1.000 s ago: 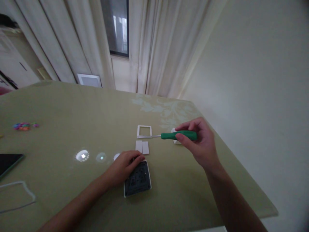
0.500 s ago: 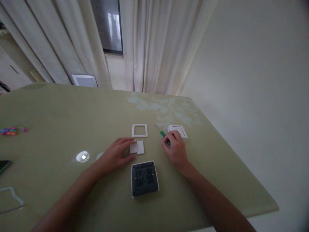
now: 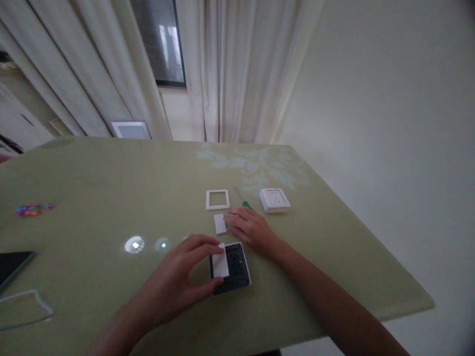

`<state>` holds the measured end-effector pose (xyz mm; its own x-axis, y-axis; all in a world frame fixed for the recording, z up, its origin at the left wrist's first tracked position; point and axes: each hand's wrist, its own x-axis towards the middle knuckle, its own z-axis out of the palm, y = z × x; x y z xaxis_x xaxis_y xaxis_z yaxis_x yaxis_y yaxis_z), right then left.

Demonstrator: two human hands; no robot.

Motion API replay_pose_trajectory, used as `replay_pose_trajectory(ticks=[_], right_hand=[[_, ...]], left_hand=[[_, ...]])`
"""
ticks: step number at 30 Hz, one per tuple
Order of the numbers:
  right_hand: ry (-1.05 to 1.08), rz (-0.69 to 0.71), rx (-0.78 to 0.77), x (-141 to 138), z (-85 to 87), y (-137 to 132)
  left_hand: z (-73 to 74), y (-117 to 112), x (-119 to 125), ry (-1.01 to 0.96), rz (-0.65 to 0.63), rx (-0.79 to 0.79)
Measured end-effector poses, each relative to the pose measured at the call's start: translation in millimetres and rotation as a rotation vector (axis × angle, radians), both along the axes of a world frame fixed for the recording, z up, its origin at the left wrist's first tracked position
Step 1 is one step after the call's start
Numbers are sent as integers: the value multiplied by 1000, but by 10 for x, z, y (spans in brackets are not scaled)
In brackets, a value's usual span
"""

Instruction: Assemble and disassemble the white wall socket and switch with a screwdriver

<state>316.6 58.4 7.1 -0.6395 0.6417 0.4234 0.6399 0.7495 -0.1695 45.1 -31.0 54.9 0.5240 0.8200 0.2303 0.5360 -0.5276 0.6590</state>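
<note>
My left hand [image 3: 191, 269] grips a white switch rocker [image 3: 220, 263] by its two ends, thumb at the near end and fingers at the far end. The rocker is over the left half of a dark switch base [image 3: 239, 269] with a white rim; I cannot tell if it is seated. My right hand [image 3: 252, 230] is open, fingers stretched out, with fingertips at the right edge of a second white rocker [image 3: 219, 224] lying on the table. Just beyond that hand lies a screwdriver [image 3: 245, 203] with a green handle, partly hidden by the fingers.
A white square frame [image 3: 217, 208] lies beyond the loose rocker. To its right stands a white wall socket [image 3: 275, 199]. Small colourful pieces [image 3: 31, 210], a dark flat object [image 3: 13, 264] and a pale cord-like loop [image 3: 40, 301] are at the left of the table [image 3: 111, 188].
My left hand has carried one rocker from beside the other onto the switch base. The right hand has let go of the screwdriver and moved left to the remaining rocker.
</note>
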Motion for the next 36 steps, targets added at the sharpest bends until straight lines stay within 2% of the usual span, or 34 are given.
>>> replay_pose_trajectory(ticks=[3,6,15,23,36], right_hand=[[-78,79,12,-18,-29,-8],[-129,82,26,-12,-44,-21],[-171,67,23,-63,-56,-31],[-165,42,-16,-82,-90,-16],[-160,29,-49,-69,-99,-18]], left_hand=[[-143,-119,61,44,-7,4],[-207,-109,62,86,-7,21],[-181,-202,125,262,5,231],[-61,-236,175,202,-7,200],[-165,-255,99,243,14,250]])
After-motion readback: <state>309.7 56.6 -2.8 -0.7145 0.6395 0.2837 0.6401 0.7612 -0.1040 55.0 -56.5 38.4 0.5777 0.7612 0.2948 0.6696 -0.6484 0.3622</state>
